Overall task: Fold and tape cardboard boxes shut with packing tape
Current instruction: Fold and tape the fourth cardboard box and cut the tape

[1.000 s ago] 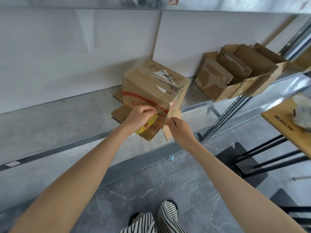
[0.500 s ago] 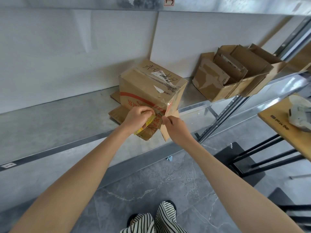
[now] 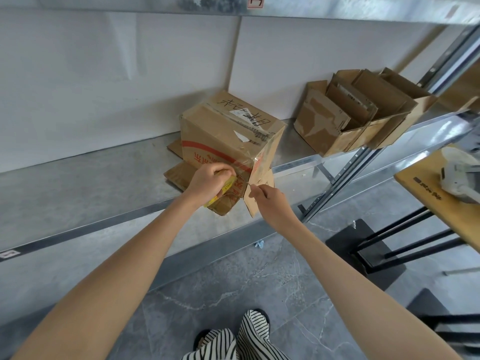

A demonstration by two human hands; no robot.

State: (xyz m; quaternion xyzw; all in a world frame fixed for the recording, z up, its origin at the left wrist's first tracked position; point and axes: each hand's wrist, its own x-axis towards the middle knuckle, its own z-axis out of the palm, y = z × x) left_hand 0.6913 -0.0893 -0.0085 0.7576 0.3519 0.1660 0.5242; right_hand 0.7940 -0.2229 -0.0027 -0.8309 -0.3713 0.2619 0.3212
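Note:
A brown cardboard box (image 3: 220, 131) with red print and handwriting stands tilted on the metal shelf (image 3: 78, 193), its lower flaps splayed out. Clear tape runs across its near corner. My left hand (image 3: 210, 180) grips a yellow-cored roll of packing tape (image 3: 227, 189) against the box's front face. My right hand (image 3: 270, 201) pinches the loose end of the tape in front of the hanging flap (image 3: 258, 193) at the box's right corner.
An open cardboard box (image 3: 363, 120) holding flattened cartons stands further right on the shelf. A wooden table (image 3: 439, 201) with a white device sits at the right, on black legs. Grey tiled floor and my striped shoes are below.
My right hand has pulled slightly back and right from the box corner, drawing out a thin strand of tape. My left hand stays on the roll.

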